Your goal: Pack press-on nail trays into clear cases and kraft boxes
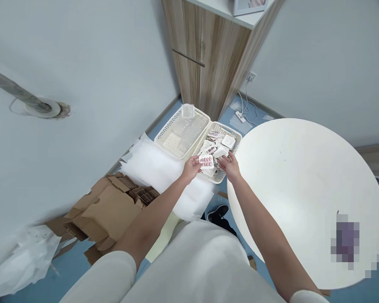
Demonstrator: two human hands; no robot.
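Left hand [190,169]: pinching card [206,162] at its 9 o'clock edge | right hand [230,166]: half-curled at 3 o'clock, cannot tell hold | card: above basket [217,180] | best gripped by edges

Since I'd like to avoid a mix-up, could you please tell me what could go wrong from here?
The patterned card is held by its edge in the left hand, so it might slip into the loose pile of cards. The right hand is close to those overlapping cards in the basket; a careless movement could shift them.
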